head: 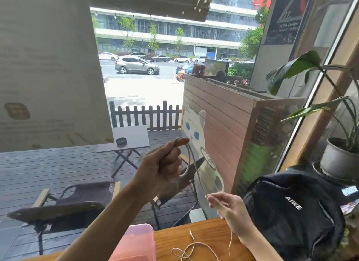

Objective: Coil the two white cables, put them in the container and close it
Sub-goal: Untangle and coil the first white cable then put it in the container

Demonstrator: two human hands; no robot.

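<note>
My left hand (165, 163) is raised above the table, its thumb and fingers pinched on a loop of a white cable (191, 159). That cable runs down and right to my right hand (229, 208), which pinches it near the fingertips; its tail hangs below the wrist. A second white cable (194, 248) lies loose on the wooden table (211, 233) near the bottom edge. The pink translucent container (136, 243) stands on the table at the bottom centre, below my left forearm; whether it is open is unclear.
A black backpack (295, 208) sits on the table's right side. Behind it stands a potted plant (338, 159). A window faces a deck with folding chairs (77, 202) and a small table (130, 138).
</note>
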